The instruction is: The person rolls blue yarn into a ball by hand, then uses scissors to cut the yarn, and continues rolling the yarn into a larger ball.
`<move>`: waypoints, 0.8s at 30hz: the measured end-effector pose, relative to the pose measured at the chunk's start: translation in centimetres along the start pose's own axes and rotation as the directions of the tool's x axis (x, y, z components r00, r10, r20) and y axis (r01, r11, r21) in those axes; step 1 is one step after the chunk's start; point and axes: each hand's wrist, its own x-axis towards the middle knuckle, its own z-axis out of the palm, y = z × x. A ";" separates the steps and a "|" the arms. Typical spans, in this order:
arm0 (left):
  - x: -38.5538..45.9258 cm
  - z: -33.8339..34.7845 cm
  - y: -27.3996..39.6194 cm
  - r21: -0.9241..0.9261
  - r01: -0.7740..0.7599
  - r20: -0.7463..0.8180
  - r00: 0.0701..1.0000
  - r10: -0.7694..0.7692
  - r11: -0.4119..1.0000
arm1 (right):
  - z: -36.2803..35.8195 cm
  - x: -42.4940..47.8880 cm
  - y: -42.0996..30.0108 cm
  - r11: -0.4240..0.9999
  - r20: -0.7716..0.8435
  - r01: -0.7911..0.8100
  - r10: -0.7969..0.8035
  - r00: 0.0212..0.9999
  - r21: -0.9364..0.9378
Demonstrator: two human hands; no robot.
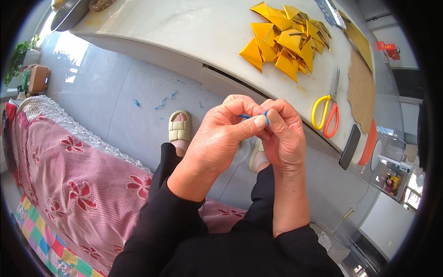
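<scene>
My left hand and my right hand meet above the floor near the table's edge. Between their thumbs and fingertips they pinch a thin blue string; part of it is hidden by the fingers. Beyond them, on the pale marble-like tabletop, lies a heap of folded gold paper pieces. To the right of the heap are scissors with one yellow and one red handle, their blades pointing away from me.
At the table's right edge lie a torn piece of cardboard, a gold sheet and a dark phone-like object. Blue string scraps lie on the tiled floor. A pink flowered cover drapes the seat behind. A metal bowl stands far left.
</scene>
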 end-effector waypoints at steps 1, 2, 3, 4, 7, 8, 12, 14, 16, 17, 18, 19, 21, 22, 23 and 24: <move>0.0 0.1 0.1 0.007 0.006 0.000 1.000 -0.006 1.000 | 0.0 0.0 0.0 1.000 -0.002 0.001 -0.001 1.000 -0.006; -0.1 0.2 0.2 0.035 0.010 -0.020 1.000 -0.009 0.999 | 0.0 0.0 0.0 1.000 -0.003 0.002 -0.002 1.000 -0.011; -0.1 0.3 0.3 0.062 0.014 -0.039 0.999 -0.012 0.998 | 0.0 0.0 0.0 1.000 -0.002 -0.002 0.002 1.000 -0.019; -0.1 0.4 0.3 0.089 0.019 -0.059 0.998 -0.013 0.996 | -0.1 0.0 0.0 1.000 -0.001 -0.007 0.007 1.000 -0.027; -0.1 0.2 0.2 0.162 0.029 -0.097 0.995 -0.013 0.986 | -0.2 0.0 -0.2 0.996 -0.007 -0.026 0.026 1.000 -0.083; -0.1 0.2 0.3 0.179 0.014 -0.084 0.996 0.001 0.984 | -0.3 0.0 -0.3 0.994 -0.012 -0.034 0.032 0.999 -0.107; 0.0 0.1 0.2 0.249 -0.017 -0.060 0.998 0.033 0.968 | -0.1 -0.1 -0.9 0.974 -0.040 -0.046 0.038 0.998 -0.223; -0.1 0.1 0.2 0.241 -0.014 -0.058 0.998 0.029 0.970 | 0.0 -0.1 -1.0 0.966 -0.056 -0.047 0.034 0.998 -0.253; 0.0 0.2 0.1 0.184 -0.007 -0.048 0.999 0.016 0.983 | 0.1 -0.1 -1.2 0.958 -0.069 -0.042 0.024 0.997 -0.283; 0.0 0.2 0.0 0.146 -0.006 -0.043 0.999 0.012 0.989 | 0.1 0.0 -1.3 0.954 -0.075 -0.040 0.019 0.997 -0.299; 0.0 0.1 -0.1 0.109 -0.005 -0.038 0.999 0.009 0.994 | 0.0 0.0 -1.3 0.952 -0.080 -0.043 0.019 0.997 -0.304; 0.0 0.1 -0.1 0.072 -0.003 -0.033 0.999 0.006 0.997 | -0.1 0.0 -1.3 0.950 -0.085 -0.045 0.020 0.996 -0.310; 0.0 0.1 0.0 0.030 0.020 -0.029 0.999 -0.019 0.999 | -0.3 0.0 -1.4 0.947 -0.092 -0.052 0.024 0.995 -0.316; 0.0 0.2 0.0 0.009 0.032 -0.026 0.999 -0.031 0.999 | -0.4 0.0 -1.4 0.947 -0.094 -0.056 0.028 0.995 -0.317; 0.1 0.0 -0.2 -0.009 0.031 -0.023 0.999 -0.031 0.999 | -0.5 0.0 -1.4 0.946 -0.095 -0.060 0.031 0.995 -0.318; 0.2 -0.2 -0.4 -0.029 0.030 -0.020 0.999 -0.031 0.999 | -0.5 0.0 -1.5 0.942 -0.095 -0.050 0.020 0.995 -0.331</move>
